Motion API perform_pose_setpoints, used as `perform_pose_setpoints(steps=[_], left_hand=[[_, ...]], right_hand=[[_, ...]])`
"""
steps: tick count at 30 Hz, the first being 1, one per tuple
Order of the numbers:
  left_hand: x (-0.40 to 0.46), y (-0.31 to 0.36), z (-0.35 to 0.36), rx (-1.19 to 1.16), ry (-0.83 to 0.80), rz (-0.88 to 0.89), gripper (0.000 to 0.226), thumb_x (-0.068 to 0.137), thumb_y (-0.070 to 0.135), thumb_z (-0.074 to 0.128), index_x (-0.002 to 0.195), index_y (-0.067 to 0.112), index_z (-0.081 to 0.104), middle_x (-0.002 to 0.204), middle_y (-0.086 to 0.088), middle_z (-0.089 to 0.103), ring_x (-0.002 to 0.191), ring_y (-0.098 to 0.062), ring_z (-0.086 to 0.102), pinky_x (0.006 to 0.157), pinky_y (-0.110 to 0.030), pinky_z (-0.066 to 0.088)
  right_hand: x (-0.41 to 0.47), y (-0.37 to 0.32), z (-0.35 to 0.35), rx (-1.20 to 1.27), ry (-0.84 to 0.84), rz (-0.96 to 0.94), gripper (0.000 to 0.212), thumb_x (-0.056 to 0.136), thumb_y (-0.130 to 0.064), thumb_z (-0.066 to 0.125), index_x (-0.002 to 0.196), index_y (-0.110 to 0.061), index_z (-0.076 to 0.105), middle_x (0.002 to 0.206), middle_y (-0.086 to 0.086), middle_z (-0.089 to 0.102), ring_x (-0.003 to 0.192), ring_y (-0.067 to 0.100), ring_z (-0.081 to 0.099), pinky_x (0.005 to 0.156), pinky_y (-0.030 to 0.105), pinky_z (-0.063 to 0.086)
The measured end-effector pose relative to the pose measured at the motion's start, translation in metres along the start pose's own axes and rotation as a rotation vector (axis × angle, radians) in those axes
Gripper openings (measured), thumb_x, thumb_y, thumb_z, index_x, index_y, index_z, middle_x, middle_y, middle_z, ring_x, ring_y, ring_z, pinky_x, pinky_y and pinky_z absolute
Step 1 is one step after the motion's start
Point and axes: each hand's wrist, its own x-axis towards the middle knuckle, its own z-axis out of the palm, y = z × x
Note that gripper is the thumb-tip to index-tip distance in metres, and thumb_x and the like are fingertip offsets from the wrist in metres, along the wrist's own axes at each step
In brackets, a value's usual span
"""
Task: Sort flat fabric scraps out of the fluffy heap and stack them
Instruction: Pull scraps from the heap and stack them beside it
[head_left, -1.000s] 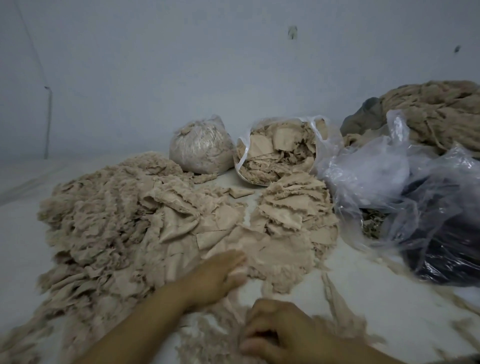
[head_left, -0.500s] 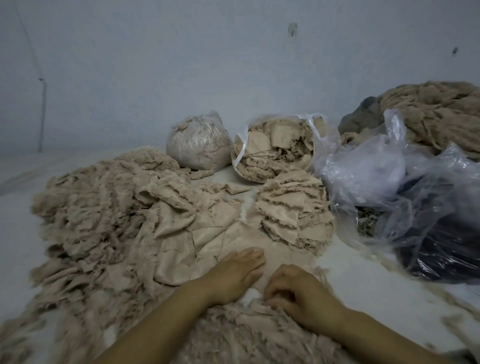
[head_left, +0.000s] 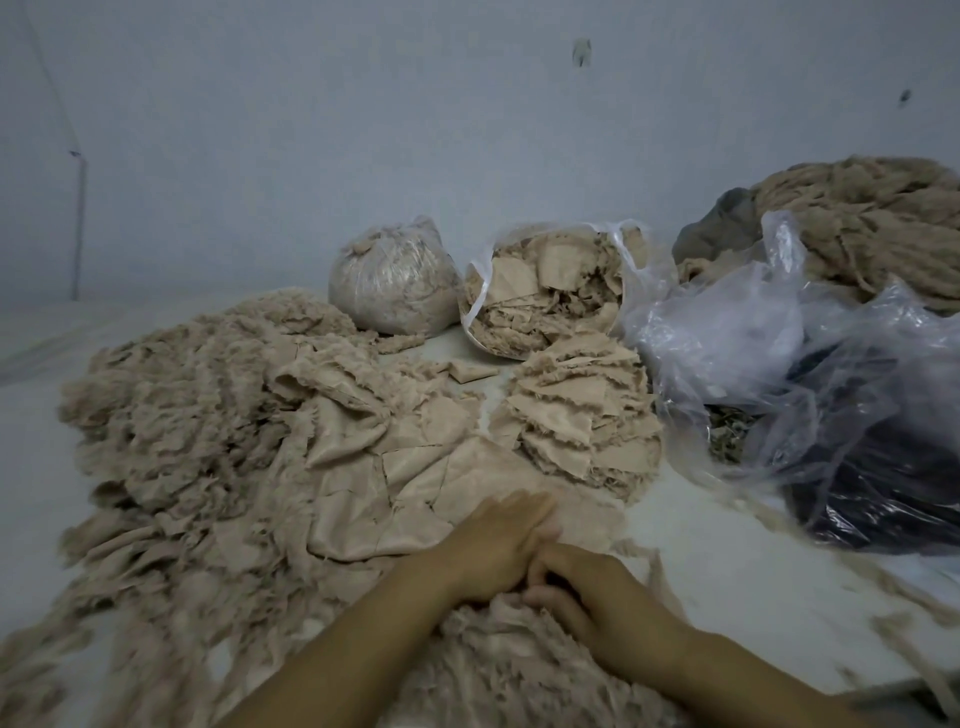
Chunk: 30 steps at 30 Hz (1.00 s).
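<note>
At six o'clock, low in the head view: both forearms reach in and the hands meet at the near edge of the cloth.

Left hand (head_left: 493, 545): flat, fingers straight and blurred, palm down on a broad flat fabric scrap (head_left: 467, 478).
Right hand (head_left: 587, 592): fingers curled, touching the left hand; fingertips tucked at the edge of the furry material below. Whether it actually pinches any cloth cannot be told.

Fluffy heap (head_left: 182, 405): nine to ten o'clock, beige, shaggy, spreading down toward seven o'clock; more of the same pile lies under the wrists at six.
Stack of flat scraps (head_left: 576, 415): just right of centre, at one o'clock from the hands, layered with frayed edges, apart from the heap by a narrow strip of white surface (head_left: 727, 571).
Small loose scrap (head_left: 467, 370): on the bare strip between heap and stack.

Tied clear bag (head_left: 389, 280): twelve o'clock, round, stuffed with pale fibre.
Open clear bag (head_left: 545, 291): just beside it to the right, mouth facing the camera, filled with beige pieces, touching the top of the stack.
Crumpled clear plastic (head_left: 753, 332): two to three o'clock, over dark contents.
Rope-like beige bundle (head_left: 872, 218): upper right, behind the plastic.
Pale wall (head_left: 363, 130): behind everything.
</note>
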Motion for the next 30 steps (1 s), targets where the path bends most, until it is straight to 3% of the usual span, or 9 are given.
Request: perform_pose_setpoints(steps=[7,12,14,17,19,22,26,28,30], left_hand=[[-0.005,-0.033,0.006,0.191,-0.060,-0.088,0.056,0.101,0.047,0.013,0.151,0.025,0.002,0.158,0.010,-0.012,0.145,-0.009,-0.012,0.116,-0.035,-0.009],[-0.010,-0.035,0.001,0.153,-0.077,-0.156,0.058,0.101,0.048,0.016,0.151,0.024,0.002,0.159,0.008,-0.011,0.144,-0.010,-0.013,0.115,-0.032,-0.008],[-0.006,-0.027,-0.004,0.089,-0.060,-0.209,0.058,0.100,0.049,0.019,0.151,0.022,0.013,0.160,0.006,-0.001,0.146,-0.011,-0.006,0.115,-0.035,-0.005],[0.009,-0.002,-0.007,0.011,0.105,-0.247,0.050,0.101,0.042,0.022,0.133,0.011,0.044,0.149,-0.007,0.033,0.141,-0.025,0.022,0.115,-0.041,0.015],[0.015,0.009,0.002,0.039,0.092,-0.240,0.052,0.102,0.040,0.020,0.141,0.007,0.032,0.152,-0.011,0.026,0.142,-0.028,0.018,0.116,-0.039,0.015],[0.016,0.001,0.011,0.129,0.047,-0.283,0.059,0.101,0.045,0.013,0.152,0.014,0.003,0.160,-0.001,-0.004,0.146,-0.017,-0.006,0.117,-0.036,-0.004],[0.015,-0.010,0.006,0.128,-0.032,-0.243,0.060,0.101,0.046,0.013,0.151,0.015,-0.003,0.159,0.001,-0.010,0.145,-0.015,-0.013,0.115,-0.035,-0.008],[0.013,-0.012,0.006,0.136,-0.039,-0.214,0.061,0.101,0.047,0.012,0.151,0.017,-0.003,0.159,0.002,-0.011,0.145,-0.014,-0.013,0.115,-0.034,-0.010],[0.009,-0.012,0.007,0.151,-0.029,-0.184,0.060,0.101,0.047,0.012,0.151,0.019,-0.003,0.159,0.002,-0.010,0.145,-0.013,-0.013,0.115,-0.034,-0.010]], right_hand=[[-0.012,0.012,-0.036,-0.010,-0.181,0.051,0.018,0.092,-0.023,0.058,0.075,-0.027,0.052,0.070,-0.016,0.053,0.066,-0.004,0.048,0.064,0.014,0.037],[-0.007,0.024,-0.052,0.051,-0.055,0.252,0.015,0.085,-0.033,0.069,0.075,-0.026,0.061,0.061,-0.013,0.056,0.056,-0.001,0.045,0.061,0.020,0.038],[0.001,0.023,-0.045,-0.011,0.035,0.282,0.021,0.080,-0.046,0.070,0.081,-0.027,0.060,0.070,-0.012,0.059,0.061,-0.001,0.049,0.061,0.016,0.039],[0.013,0.017,-0.024,-0.168,0.037,0.291,0.027,0.079,-0.041,0.073,0.090,-0.028,0.052,0.089,-0.007,0.054,0.075,0.000,0.047,0.066,0.010,0.036],[0.018,0.015,-0.016,-0.200,0.028,0.278,0.024,0.081,-0.036,0.072,0.082,-0.030,0.048,0.085,-0.008,0.052,0.072,-0.001,0.045,0.065,0.009,0.036],[0.014,0.015,-0.022,-0.201,-0.087,0.343,0.031,0.084,-0.029,0.069,0.065,-0.031,0.045,0.069,-0.012,0.052,0.063,-0.004,0.045,0.060,0.010,0.036],[0.002,0.022,-0.050,-0.128,-0.197,0.450,0.035,0.083,-0.031,0.073,0.058,-0.025,0.048,0.055,-0.014,0.054,0.056,-0.002,0.047,0.057,0.013,0.037],[0.005,0.025,-0.057,-0.124,-0.136,0.467,0.037,0.079,-0.043,0.074,0.058,-0.024,0.051,0.054,-0.014,0.055,0.054,-0.002,0.047,0.056,0.013,0.037],[0.016,0.026,-0.050,-0.169,0.025,0.393,0.028,0.075,-0.050,0.074,0.071,-0.027,0.059,0.071,-0.012,0.058,0.066,-0.002,0.050,0.061,0.011,0.037]])
